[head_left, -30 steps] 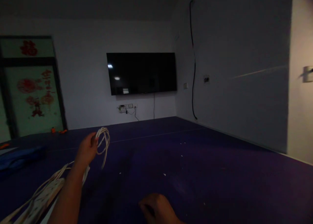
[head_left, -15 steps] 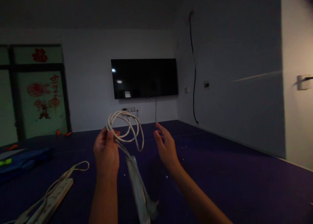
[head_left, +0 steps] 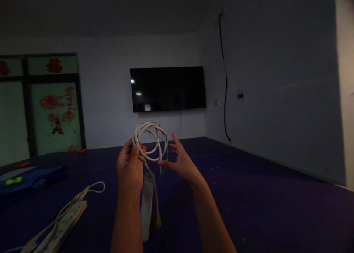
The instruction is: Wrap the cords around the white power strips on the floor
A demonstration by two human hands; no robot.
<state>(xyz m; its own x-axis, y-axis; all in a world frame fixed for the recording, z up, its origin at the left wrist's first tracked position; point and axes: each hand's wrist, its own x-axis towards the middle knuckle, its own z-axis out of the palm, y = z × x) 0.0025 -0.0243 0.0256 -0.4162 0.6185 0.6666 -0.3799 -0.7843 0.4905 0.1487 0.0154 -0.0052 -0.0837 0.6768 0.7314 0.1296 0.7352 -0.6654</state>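
A coiled white power cord is pinched in my left hand, its loops standing up above the fingers. My right hand is at the coil's right side with fingers spread; the thumb is at the loops, though I cannot tell how firmly it touches. Below the hands hangs or stands a white power strip, partly behind my left wrist. One cord length drops beside it to a plug-like end.
A second white power strip with its folded cord lies on the dark blue surface at left. Beyond it are a blue item with a bright green part and small orange things. A television hangs on the far wall.
My right hand has moved left to the coil, its fingers spreading wider. The loops are drawn closer together. The hanging cord end and strip have swung, and the view has turned slightly left.
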